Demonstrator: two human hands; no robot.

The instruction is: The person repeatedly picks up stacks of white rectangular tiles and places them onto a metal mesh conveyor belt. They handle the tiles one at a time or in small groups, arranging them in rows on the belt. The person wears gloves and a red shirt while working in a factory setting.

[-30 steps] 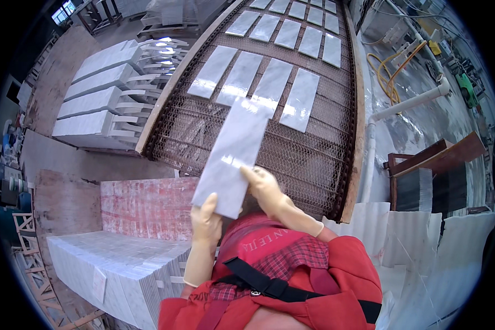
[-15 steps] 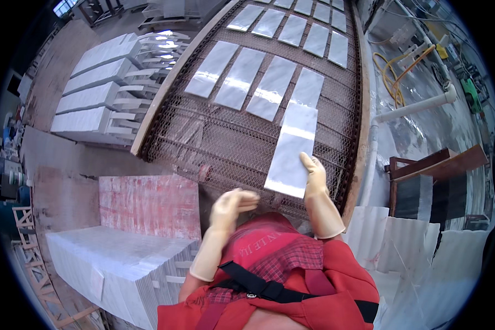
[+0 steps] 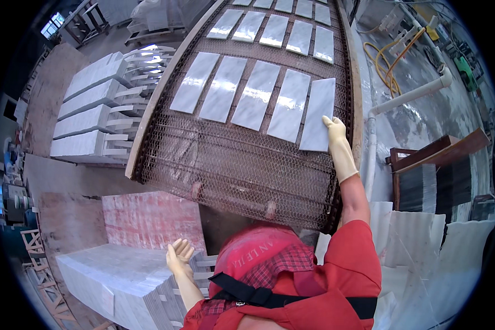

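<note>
My right hand [image 3: 336, 135], in a cream rubber glove, grips the lower right edge of a glossy white marble tile with grey veining [image 3: 318, 110]. This tile lies on the wire mesh conveyor [image 3: 225, 168] as the rightmost of the nearest row. Just left of it, another marble tile [image 3: 289, 104] lies slightly apart at a similar slant. My left hand [image 3: 181, 257], gloved the same way, is empty with its fingers loosely apart, near the stack of marble slabs [image 3: 107, 261] at lower left.
Wooden rails [image 3: 148, 121] border the conveyor, and more rows of tiles lie farther up it. Stacked white slabs with spacer strips [image 3: 82, 118] stand to the left. A red-stained board [image 3: 154, 220] rises behind the near stack. A white pipe [image 3: 410, 99] and yellow hose [image 3: 388, 71] are at right.
My right hand has moved forward and right, and its tile now lies beside the others in the row. My left hand has swung left and down toward the stack. Tiles behind shifted slightly in view.
</note>
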